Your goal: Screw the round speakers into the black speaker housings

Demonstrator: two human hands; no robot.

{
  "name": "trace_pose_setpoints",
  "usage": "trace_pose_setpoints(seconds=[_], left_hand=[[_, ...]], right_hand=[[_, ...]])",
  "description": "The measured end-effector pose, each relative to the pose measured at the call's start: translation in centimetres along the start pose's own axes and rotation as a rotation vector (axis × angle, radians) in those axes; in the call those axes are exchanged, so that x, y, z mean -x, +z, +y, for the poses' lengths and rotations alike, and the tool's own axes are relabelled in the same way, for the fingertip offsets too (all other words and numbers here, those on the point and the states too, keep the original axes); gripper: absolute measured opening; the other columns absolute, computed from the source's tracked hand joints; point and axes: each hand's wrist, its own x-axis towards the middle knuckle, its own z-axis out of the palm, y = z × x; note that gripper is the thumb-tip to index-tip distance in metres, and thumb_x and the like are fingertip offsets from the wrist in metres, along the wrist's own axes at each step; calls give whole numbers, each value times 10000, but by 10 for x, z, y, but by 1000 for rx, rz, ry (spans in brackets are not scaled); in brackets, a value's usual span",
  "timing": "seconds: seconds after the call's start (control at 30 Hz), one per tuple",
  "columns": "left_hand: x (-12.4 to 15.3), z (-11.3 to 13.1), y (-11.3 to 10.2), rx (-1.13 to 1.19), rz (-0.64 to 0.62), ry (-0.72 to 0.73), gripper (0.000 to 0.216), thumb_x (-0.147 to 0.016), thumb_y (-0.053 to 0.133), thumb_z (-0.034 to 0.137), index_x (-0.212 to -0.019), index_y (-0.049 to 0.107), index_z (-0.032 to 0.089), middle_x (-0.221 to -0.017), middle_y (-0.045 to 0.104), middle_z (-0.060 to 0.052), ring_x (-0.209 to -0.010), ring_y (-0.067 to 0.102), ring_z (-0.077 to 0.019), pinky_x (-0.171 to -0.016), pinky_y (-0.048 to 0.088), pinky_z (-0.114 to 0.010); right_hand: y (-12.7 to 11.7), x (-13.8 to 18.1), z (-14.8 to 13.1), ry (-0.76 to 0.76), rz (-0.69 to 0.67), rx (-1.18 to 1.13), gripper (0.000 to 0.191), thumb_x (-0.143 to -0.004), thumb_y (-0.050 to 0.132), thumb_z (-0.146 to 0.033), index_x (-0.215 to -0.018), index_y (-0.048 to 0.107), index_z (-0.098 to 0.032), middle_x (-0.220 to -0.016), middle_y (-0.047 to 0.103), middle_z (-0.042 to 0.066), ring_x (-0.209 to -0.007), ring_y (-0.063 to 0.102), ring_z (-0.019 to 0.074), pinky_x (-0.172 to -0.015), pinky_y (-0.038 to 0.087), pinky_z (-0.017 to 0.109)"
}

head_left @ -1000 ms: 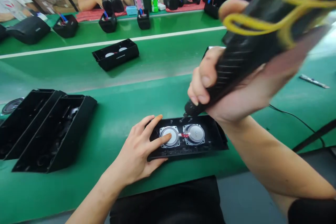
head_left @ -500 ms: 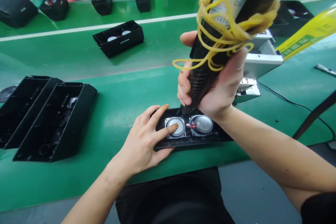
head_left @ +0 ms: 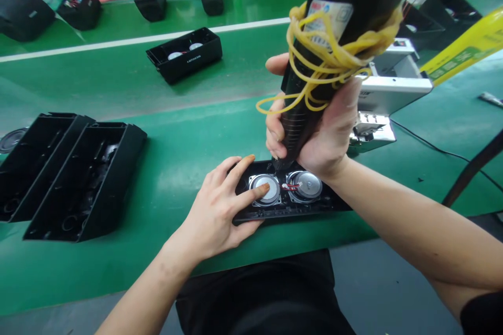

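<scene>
**A:** What do you have in the head view?

**B:** I see the left hand [head_left: 220, 209] lying flat with its fingers spread on the left end of a black speaker panel [head_left: 286, 201], which rests on the green belt [head_left: 188, 131] right at the near edge, in front of the body. One fingertip presses on the left speaker driver [head_left: 265, 189]. It holds nothing; it only presses down.

**A:** And the right?

**B:** My right hand [head_left: 318, 131] is wrapped tight around a black electric screwdriver [head_left: 314, 84], held nearly upright and leaning a little toward the camera. Its tip comes down at the far edge of the panel, between the left driver and the right speaker driver [head_left: 306, 186]. I cannot tell whether the bit sits in a screw; the hand hides it.

**A:** Anything on the tool?

**B:** Yellow rubber bands [head_left: 326, 57] are wound about its body, over a white label, with a loop hanging loose on the left.

**A:** The two hands, how far apart?

**B:** Near each other, not touching, both on the same panel.

**A:** What else is around?

**B:** Two empty black housings [head_left: 70, 178] lie side by side at the left, well apart from the panel. Another black housing with two drivers [head_left: 184, 55] lies farther up the belt. A silver metal device [head_left: 381, 99] sits just behind the right hand.
</scene>
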Motion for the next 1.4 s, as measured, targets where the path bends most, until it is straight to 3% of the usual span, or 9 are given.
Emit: trace_pose_setpoints(seconds=[0.27,0.6,0.83,1.0,1.17,1.27,1.4], left_hand=[[-2,0,-3,21,-31,-5,469,-896,756,330,-1357,694,270,-1664,371,-155,-1508,350,-404,-1196,410,-637],[-4,2,-3,18,-49,-19,464,-897,746,314,-1357,696,270,-1640,371,-158,-1500,353,-403,-1206,412,-640],[0,2,0,25,-23,-6,455,-932,710,284,-1386,681,272,-1646,364,-151,-1509,349,-398,-1213,414,-640],[4,-1,3,20,6,33,447,-973,682,228,-1416,644,276,-1691,340,-152,-1510,357,-404,-1151,464,-656],[2,2,4,61,22,36,408,-1003,653,194,-1403,613,265,-1690,332,-152,-1519,343,-404,-1114,495,-654],[-4,8,10,74,17,43,391,-1014,649,216,-1400,607,268,-1691,324,-148,-1524,334,-396,-1128,484,-659],[-11,14,18,91,14,42,380,-1022,643,248,-1400,605,272,-1707,304,-141,-1532,322,-393,-1135,482,-665]], right_hand=[[-6,5,19,-36,-63,-146,644,-793,763,-782,-1141,639,-254,-633,583,-41,-384,448,133,-335,325,295],[-6,10,29,-108,-174,-198,511,-924,701,-699,-955,548,-212,-748,567,-38,-442,484,83,-367,376,222],[-9,10,34,-82,-201,-106,620,-987,562,-736,-1279,572,-188,-740,567,-27,-464,490,112,-388,398,238],[-17,8,-16,-141,-57,-121,654,-927,643,-747,-1347,563,-252,-749,579,-23,-431,474,133,-358,379,274],[-64,10,-86,-415,221,209,516,-894,685,-703,-1182,673,-275,-684,553,-31,-450,504,166,-351,415,311],[-93,8,-99,-536,439,316,500,-854,667,-751,-1063,700,-299,-614,521,-39,-421,468,161,-324,367,301],[-109,-1,-90,-622,493,309,525,-861,612,-771,-997,691,-270,-510,492,-50,-326,369,149,-269,273,291]])
